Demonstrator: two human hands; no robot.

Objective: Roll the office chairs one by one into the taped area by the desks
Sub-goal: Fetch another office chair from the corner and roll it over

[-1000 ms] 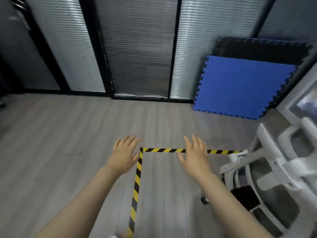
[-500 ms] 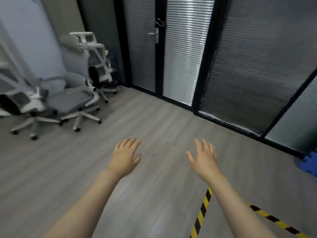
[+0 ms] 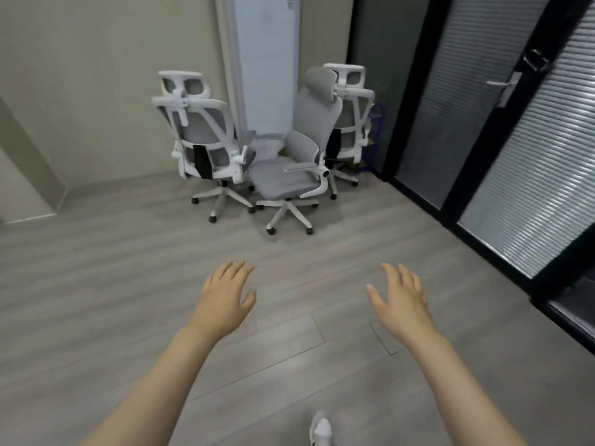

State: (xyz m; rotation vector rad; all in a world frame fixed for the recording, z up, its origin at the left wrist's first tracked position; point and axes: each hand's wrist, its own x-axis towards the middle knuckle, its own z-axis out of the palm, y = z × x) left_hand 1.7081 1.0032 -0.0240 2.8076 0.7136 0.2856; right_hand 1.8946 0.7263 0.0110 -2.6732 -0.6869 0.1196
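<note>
— Since half a second ago, what has changed?

— View has swung left: the yellow-and-black tape is out of frame, and the chairs that stood at the far left now stand at the far centre. Both hands keep their earlier pose.

— State of the hands?

— Left hand [image 3: 225,297] and right hand [image 3: 401,297] are held out over the grey plank floor [image 3: 96,300], well apart from each other, fingers straight and relaxed, holding nothing and touching nothing. One white shoe [image 3: 321,431] shows at the near edge.

— The chairs?

— Three white-framed grey office chairs are grouped in the far corner, well apart from the hands. Left chair [image 3: 206,149] shows its back. Middle chair [image 3: 296,169] is nearest, seat toward the left. Rear chair [image 3: 349,123] is partly hidden behind it.

— Surroundings?

— Beige wall [image 3: 96,91] on the far left; dark-framed glass partition [image 3: 515,156] with blinds on the right, with a door handle [image 3: 505,88].
</note>
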